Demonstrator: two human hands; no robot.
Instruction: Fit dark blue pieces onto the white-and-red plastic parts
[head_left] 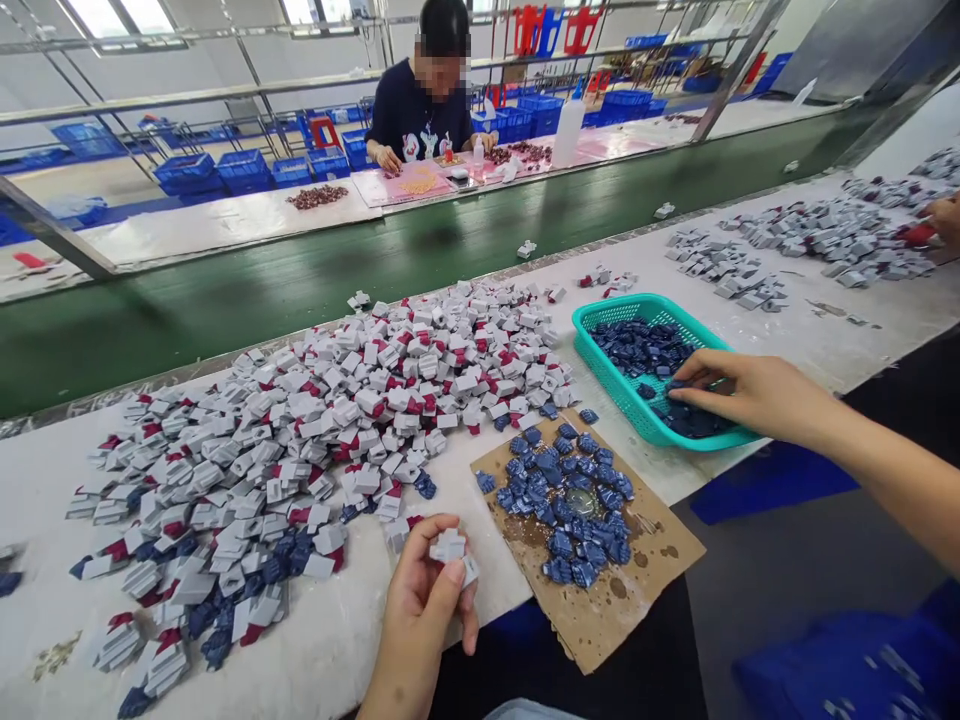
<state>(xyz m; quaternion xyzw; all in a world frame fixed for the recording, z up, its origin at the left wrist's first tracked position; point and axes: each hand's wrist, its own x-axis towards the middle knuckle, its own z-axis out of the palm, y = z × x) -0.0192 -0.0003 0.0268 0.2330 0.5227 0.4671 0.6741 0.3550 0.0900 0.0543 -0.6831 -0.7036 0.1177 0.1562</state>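
My left hand (426, 600) is closed around a small grey plastic part (448, 547), held just above the table's near edge. My right hand (739, 392) reaches into the teal basket (600, 366), its fingers resting among the dark blue pieces (637, 347) there; I cannot see whether they hold one. A brown cardboard sheet (645, 585) between my hands carries a heap of blue pieces (570, 500). A wide pile of grey and red parts (360, 400) covers the white table (45, 480) to the left.
A green conveyor belt (300, 280) runs behind the table. Beyond it a person in a dark shirt (420, 110) works at another bench. More grey parts (825, 235) lie at the far right, near another person's hand (945, 215). Blue crates (217, 170) stand in the background.
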